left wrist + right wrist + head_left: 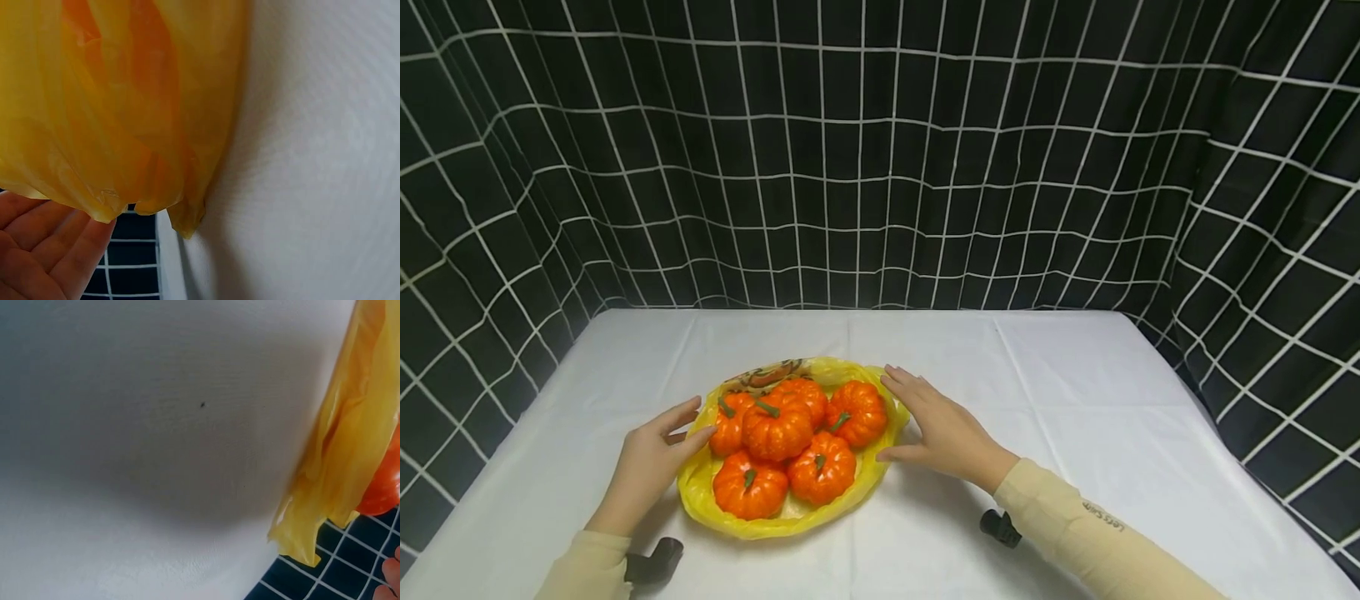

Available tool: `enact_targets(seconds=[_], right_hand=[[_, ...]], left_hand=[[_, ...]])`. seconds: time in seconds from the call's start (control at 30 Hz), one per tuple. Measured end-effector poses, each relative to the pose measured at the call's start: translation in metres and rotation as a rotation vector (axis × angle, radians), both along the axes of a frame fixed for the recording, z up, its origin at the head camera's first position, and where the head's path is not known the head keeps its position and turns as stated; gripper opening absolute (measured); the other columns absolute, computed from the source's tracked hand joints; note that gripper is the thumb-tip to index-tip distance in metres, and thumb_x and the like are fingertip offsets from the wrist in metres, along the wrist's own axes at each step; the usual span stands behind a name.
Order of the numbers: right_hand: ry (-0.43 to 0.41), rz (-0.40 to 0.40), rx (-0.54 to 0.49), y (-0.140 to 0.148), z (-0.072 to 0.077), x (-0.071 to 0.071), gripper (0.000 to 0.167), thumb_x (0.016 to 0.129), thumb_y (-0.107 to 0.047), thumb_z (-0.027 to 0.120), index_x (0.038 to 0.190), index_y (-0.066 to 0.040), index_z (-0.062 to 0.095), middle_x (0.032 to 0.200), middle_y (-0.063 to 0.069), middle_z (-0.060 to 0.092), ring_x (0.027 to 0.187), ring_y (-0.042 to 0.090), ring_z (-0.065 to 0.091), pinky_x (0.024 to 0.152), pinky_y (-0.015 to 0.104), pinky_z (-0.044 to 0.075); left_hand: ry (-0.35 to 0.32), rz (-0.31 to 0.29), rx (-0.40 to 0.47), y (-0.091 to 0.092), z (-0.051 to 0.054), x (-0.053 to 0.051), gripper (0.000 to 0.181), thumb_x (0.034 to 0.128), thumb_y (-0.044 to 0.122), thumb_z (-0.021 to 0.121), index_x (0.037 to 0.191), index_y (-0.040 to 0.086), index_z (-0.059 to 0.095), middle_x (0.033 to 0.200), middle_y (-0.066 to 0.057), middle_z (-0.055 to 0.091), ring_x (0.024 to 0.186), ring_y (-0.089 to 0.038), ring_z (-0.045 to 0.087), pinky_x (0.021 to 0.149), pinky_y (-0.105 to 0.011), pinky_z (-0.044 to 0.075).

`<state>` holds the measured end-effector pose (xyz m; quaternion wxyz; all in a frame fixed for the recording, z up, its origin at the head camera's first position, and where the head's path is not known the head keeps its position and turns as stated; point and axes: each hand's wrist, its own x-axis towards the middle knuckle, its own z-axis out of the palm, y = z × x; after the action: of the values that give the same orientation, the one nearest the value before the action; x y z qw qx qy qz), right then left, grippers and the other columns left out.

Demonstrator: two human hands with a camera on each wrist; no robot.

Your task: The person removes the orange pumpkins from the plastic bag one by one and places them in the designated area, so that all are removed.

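Observation:
A yellow plastic bag [880,473] with its mouth spread wide lies on the table, holding several small orange pumpkins [777,429] with green stems. One pumpkin sits on top of the others. At the bag's left side is my left hand [651,458], fingers extended and thumb by the rim; in the left wrist view the fingers [47,240] are beside the bag's folds [112,137]. My right hand [951,433] is at the right rim with fingers spread and mostly straight. Only its fingertips [392,573] show in the right wrist view, apart from the bag [337,450].
A white cloth covers the table [1060,358]. Black curtain with a white grid [865,167] hangs behind it and on both sides. Dark wrist devices [655,562] are on both forearms, near the table surface. A printed patch shows at the bag's back rim.

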<state>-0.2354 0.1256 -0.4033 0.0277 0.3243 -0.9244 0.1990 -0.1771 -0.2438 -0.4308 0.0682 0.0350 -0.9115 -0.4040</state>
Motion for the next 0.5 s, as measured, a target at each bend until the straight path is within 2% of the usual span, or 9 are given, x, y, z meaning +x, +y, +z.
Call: enact_targets(seconds=[0.27,0.5], right_hand=[[-0.009,-0.035,-0.02,-0.004,-0.002,-0.001,0.094,0.079,-0.048,0.08,0.152,-0.008,0.038,0.164,0.007,0.03,0.15,0.032,0.032,0.12,0.051,0.034],[-0.028,-0.047,-0.037,-0.011,-0.003,-0.002,0.092,0.079,-0.042,0.082,0.153,-0.009,0.038,0.164,0.007,0.031,0.15,0.029,0.033,0.117,0.051,0.039]], left_hand=[[0.027,0.008,-0.005,0.001,-0.001,0.0,0.054,0.0958,0.027,0.066,0.142,0.002,0.053,0.142,-0.022,0.055,0.114,-0.045,0.065,0.096,-0.048,0.056],[0.024,0.035,0.007,0.002,-0.003,0.0,0.049,0.0956,0.02,0.065,0.14,0.002,0.055,0.142,-0.022,0.055,0.117,-0.043,0.064,0.097,-0.048,0.055]])
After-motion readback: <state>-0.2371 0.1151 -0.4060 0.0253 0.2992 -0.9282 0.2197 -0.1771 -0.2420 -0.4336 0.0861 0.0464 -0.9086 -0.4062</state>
